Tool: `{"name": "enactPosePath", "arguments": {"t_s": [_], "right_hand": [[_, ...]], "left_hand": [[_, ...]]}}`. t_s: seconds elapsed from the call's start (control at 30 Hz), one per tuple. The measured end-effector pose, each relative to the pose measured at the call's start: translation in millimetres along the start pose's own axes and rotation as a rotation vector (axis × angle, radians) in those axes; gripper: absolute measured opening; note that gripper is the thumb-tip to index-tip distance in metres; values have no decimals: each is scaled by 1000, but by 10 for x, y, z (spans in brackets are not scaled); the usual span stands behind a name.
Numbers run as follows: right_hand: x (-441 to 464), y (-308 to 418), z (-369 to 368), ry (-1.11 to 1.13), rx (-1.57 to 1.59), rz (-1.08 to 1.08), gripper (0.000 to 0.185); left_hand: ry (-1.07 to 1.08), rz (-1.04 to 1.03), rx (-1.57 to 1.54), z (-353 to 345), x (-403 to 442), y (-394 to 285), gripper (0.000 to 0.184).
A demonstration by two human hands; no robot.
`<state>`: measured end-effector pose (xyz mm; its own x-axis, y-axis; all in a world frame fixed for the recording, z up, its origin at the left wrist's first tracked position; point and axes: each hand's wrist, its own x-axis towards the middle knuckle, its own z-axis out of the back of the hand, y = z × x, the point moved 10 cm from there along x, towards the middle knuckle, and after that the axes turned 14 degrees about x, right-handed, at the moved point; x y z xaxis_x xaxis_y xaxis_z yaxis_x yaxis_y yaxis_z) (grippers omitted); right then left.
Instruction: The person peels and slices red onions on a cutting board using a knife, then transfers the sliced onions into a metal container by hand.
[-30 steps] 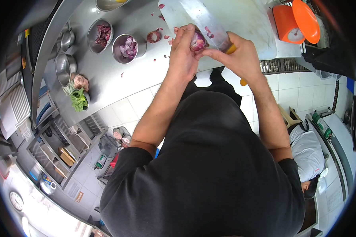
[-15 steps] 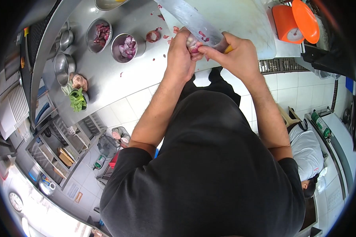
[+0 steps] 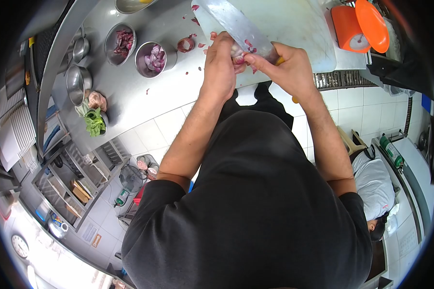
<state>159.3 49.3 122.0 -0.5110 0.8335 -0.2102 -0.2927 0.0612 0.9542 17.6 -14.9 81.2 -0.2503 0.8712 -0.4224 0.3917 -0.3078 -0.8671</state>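
My left hand point(image 3: 220, 65) is closed round a red onion point(image 3: 238, 57), which shows partly between my hands. With my right hand point(image 3: 291, 67) I grip a wide-bladed knife point(image 3: 246, 32) with a yellow handle, its thumb reaching to the onion. Bits of purple skin stick to the blade, which points up and left over the white cutting board point(image 3: 304, 29). On the steel counter to the left lie an onion piece point(image 3: 185, 45) and skin scraps. A steel container point(image 3: 151, 59) holds cut onion, and a steel bowl point(image 3: 121, 44) holds dark red peelings.
An orange scale point(image 3: 350, 30) stands right of the board. Further left on the counter are an empty-looking steel bowl point(image 3: 79, 85) and leafy greens point(image 3: 95, 122). A person in a light shirt point(image 3: 374, 185) is at the lower right, behind my right arm.
The onion has turned in my left hand, now showing a paler side and mostly covered by fingers and blade. The blade has tilted further left.
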Motion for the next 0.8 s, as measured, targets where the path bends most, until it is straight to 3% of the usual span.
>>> {"name": "enactPosePath", "arguments": {"t_s": [0.17, 0.37, 0.47, 0.57, 0.67, 0.8], "right_hand": [[-9, -54, -4, -4, -23, 31, 54], [-91, 125, -126, 20, -207, 200, 65], [-120, 198, -28, 6, -118, 237, 59], [-93, 53, 134, -50, -29, 155, 63], [-41, 62, 152, -29, -146, 163, 64], [-34, 87, 95, 14, -197, 92, 67]], "left_hand": [[18, 58, -15, 86, 55, 191, 28], [-121, 91, -126, -36, 14, 79, 35], [-125, 267, -276, 49, 7, 274, 34], [55, 250, -405, 18, 78, 309, 32], [152, 212, -421, -48, 76, 265, 30], [101, 222, -363, -35, 54, 252, 29]]}}
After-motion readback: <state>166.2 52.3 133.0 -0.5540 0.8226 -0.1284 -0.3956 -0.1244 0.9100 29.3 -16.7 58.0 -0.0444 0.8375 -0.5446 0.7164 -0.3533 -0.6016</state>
